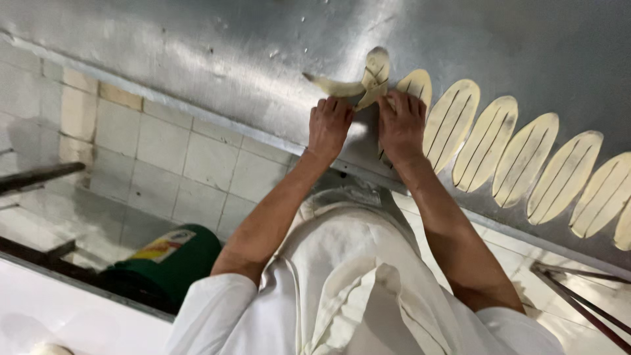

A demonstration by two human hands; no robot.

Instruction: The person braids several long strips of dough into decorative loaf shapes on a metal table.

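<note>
Overhead, both hands work at the near edge of a steel counter [217, 59]. Left hand [330, 125] and right hand [402, 125] sit side by side, almost touching, fingers bent down and pinching a slit dough piece [368, 79] — a pale oval that is lifted and twisted, 1 end trailing off to the left in a thin tail. The rest of that piece lies flat under the right hand's fingers.

To the right, a row of flat dough ovals [526, 158] runs along the counter's near edge, about 6 in view, each cut with 2 or 3 lengthwise slits, overlapping or just beside one another — the last runs out of frame.

Below the counter: white tiled wall [171, 158], a green bin [177, 263] with a yellow label at lower left, metal tongs [578, 296] at lower right. White garment [355, 289] on the person.
</note>
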